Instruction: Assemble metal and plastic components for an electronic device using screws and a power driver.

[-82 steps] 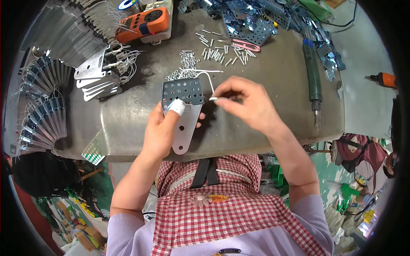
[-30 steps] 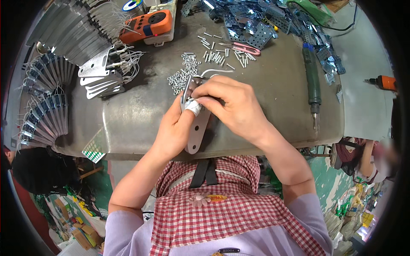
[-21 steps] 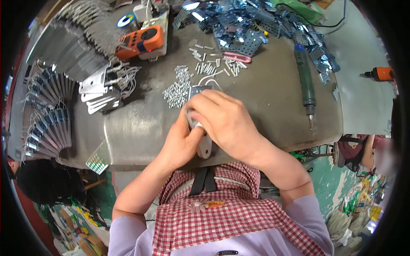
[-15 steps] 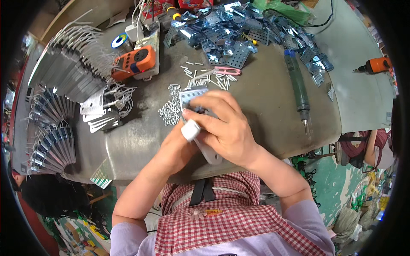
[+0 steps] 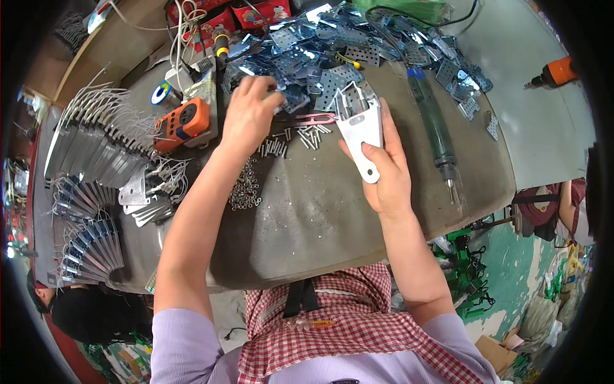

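My right hand (image 5: 391,171) grips a flat white metal bracket (image 5: 360,136) with a rounded, holed lower end. Its thumb lies on the bracket's face and the fingers run behind. Small metal parts show at the bracket's upper end. My left hand (image 5: 248,118) is at the near left edge of a heap of blue perforated metal plates (image 5: 300,54), its fingers curled together; what they hold, if anything, I cannot make out. Below that hand lie several loose screws (image 5: 275,147) and a spread of small nuts (image 5: 245,189). Pink-handled tweezers (image 5: 314,120) rest between my hands.
A green electric screwdriver (image 5: 435,121) lies to the right. On the left are an orange meter (image 5: 184,125), a solder spool (image 5: 164,95) and fanned stacks of metal strips with white wires (image 5: 89,137). An orange-handled tool (image 5: 558,72) lies far right.
My hands were together over the nuts, around the bracket. Now the right hand has carried the bracket right and farther off, and the left has reached away to the plate heap.
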`<state>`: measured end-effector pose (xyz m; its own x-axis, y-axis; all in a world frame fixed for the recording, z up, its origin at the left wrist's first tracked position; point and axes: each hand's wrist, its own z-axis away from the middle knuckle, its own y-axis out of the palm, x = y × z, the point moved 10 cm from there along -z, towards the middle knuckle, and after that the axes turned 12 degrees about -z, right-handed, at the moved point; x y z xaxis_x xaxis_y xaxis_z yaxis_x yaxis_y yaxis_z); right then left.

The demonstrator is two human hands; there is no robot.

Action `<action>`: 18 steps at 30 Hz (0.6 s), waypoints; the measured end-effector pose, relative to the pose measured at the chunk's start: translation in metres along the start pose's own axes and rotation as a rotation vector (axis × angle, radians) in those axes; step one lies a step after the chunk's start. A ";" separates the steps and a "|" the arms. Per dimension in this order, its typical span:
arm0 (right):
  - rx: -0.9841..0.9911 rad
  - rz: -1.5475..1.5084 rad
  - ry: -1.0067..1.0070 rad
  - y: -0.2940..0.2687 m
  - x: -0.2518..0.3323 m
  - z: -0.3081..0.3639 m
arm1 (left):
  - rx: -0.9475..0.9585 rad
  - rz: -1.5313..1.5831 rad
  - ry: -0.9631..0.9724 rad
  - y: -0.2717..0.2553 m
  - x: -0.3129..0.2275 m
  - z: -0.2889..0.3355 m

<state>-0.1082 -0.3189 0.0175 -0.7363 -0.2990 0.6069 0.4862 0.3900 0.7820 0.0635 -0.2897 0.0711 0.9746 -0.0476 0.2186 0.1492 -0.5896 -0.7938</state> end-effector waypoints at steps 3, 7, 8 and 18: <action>-0.051 -0.125 0.024 -0.009 0.006 0.000 | 0.203 0.318 -0.259 -0.016 0.005 0.013; -0.020 -0.139 0.051 -0.007 0.003 0.004 | 0.424 0.445 -0.002 -0.053 -0.057 0.060; 0.004 -0.096 0.047 -0.003 0.004 0.004 | 0.442 0.440 0.102 -0.054 -0.074 0.073; -0.009 0.244 0.173 -0.002 -0.022 0.070 | 0.080 0.569 -0.584 -0.054 -0.043 0.098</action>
<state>-0.1255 -0.2522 -0.0074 -0.5059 -0.3419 0.7919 0.6440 0.4609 0.6105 0.0299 -0.1763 0.0489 0.8312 0.1188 -0.5431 -0.4040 -0.5419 -0.7369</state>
